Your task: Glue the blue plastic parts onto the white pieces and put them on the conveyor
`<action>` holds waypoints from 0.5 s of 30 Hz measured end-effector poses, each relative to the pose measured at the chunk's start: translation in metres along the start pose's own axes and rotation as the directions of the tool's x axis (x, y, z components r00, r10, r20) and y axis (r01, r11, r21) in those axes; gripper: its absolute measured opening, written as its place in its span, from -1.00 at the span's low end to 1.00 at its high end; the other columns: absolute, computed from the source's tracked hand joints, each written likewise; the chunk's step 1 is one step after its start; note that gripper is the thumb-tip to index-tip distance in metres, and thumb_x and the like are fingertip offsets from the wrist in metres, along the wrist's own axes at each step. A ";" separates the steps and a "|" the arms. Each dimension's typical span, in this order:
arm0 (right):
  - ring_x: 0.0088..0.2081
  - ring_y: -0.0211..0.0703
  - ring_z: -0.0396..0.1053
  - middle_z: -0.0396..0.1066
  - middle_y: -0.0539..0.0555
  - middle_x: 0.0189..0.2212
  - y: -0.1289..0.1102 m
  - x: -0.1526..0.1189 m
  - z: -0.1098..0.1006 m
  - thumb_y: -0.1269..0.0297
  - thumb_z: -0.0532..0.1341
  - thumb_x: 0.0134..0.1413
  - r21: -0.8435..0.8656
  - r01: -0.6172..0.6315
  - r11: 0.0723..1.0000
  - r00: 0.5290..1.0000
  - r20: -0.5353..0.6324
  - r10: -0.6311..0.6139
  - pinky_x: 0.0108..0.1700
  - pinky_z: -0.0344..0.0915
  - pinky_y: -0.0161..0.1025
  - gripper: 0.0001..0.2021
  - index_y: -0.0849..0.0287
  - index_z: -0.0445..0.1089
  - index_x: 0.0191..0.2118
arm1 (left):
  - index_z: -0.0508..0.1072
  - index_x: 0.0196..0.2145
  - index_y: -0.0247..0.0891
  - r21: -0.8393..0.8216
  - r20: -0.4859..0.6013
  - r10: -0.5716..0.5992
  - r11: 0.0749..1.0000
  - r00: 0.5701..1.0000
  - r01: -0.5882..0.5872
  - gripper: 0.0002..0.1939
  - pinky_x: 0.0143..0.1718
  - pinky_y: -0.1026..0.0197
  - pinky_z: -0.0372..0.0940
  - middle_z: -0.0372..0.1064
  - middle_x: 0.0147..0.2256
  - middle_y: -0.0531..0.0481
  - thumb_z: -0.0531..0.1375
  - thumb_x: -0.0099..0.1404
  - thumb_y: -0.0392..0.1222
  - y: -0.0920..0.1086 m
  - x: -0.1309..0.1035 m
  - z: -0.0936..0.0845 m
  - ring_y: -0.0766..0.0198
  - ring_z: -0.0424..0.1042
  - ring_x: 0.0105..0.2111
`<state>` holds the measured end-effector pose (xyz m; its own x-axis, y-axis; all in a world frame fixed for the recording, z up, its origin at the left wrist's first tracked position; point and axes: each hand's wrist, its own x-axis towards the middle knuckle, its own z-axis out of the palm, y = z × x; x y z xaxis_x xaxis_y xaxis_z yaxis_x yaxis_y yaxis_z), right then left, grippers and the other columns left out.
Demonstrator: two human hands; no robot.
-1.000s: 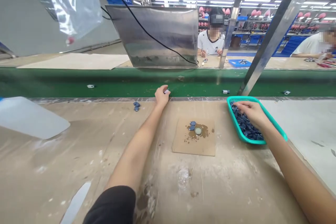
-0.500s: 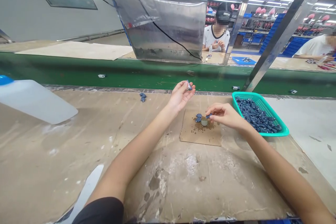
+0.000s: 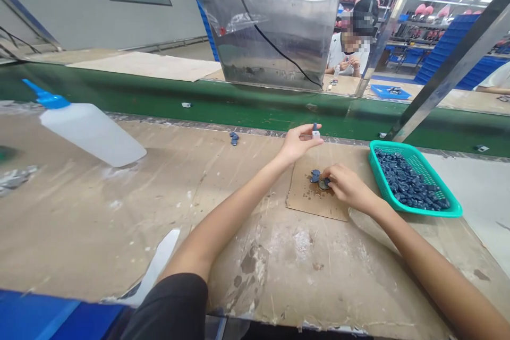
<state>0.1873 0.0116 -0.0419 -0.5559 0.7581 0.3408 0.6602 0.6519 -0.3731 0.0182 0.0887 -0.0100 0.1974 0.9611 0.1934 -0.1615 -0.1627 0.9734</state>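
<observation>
My left hand (image 3: 297, 143) is raised over the back of the cardboard square (image 3: 303, 201), thumb and fingers closed on a small white-and-blue piece (image 3: 316, 134). Lower and to the right, my right hand (image 3: 346, 185) pinches a small dark blue piece (image 3: 327, 181) at a little round dish (image 3: 322, 186). Its fingertips partly cover the piece and the dish. Beside the dish, a few loose dark blue pieces (image 3: 315, 175) lie on the damp-spotted cardboard.
A green basket (image 3: 456, 211) full of dark blue pieces stands right of my right hand. Far left leans a white squeeze bottle (image 3: 93, 130) with a blue nozzle. More blue pieces (image 3: 234, 138) lie near the green ledge (image 3: 255, 109). A metal post (image 3: 434, 58) rises behind the basket; a co-worker sits opposite.
My view has swung left. My right hand has brought its blue piece from beside the dish onto it. My left hand has turned, so its piece now points upward.
</observation>
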 end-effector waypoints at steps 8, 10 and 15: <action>-0.25 -0.17 0.38 0.39 0.03 -0.34 0.001 0.000 -0.046 0.34 0.31 -0.15 0.749 -0.037 0.662 0.858 -0.316 0.405 -0.13 0.35 -0.15 -0.75 0.14 0.21 -0.35 | 0.44 -0.32 -0.33 0.458 0.230 0.394 0.763 0.890 -0.456 -0.69 -0.34 0.30 0.33 0.37 -0.37 0.00 0.36 -0.07 -0.25 0.007 -0.018 0.006 0.36 0.37 -0.39; -0.25 -0.18 0.40 0.39 0.00 -0.35 -0.002 0.000 -0.050 0.32 0.36 -0.21 0.831 -0.003 0.556 0.810 -0.324 0.488 -0.10 0.36 -0.13 -0.69 0.13 0.20 -0.36 | 0.44 -0.31 -0.32 0.504 0.292 0.441 0.683 0.848 -0.529 -0.72 -0.32 0.30 0.32 0.37 -0.37 0.00 0.33 -0.04 -0.29 0.009 -0.023 0.010 0.36 0.36 -0.37; -0.27 -0.14 0.42 0.37 -0.02 -0.36 -0.008 0.002 -0.045 0.30 0.41 -0.28 0.903 -0.003 0.431 0.801 -0.255 0.541 -0.14 0.42 -0.04 -0.63 0.15 0.19 -0.39 | 0.42 -0.30 -0.29 0.532 0.372 0.483 0.589 0.793 -0.609 -0.76 -0.34 0.32 0.29 0.38 -0.38 0.03 0.29 0.02 -0.31 0.010 -0.033 0.020 0.36 0.33 -0.37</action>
<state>0.2033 0.0072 0.0007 0.0406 0.9557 0.2917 -0.1700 0.2943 -0.9405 0.0292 0.0513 -0.0043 0.4385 0.6000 0.6691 0.2990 -0.7995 0.5210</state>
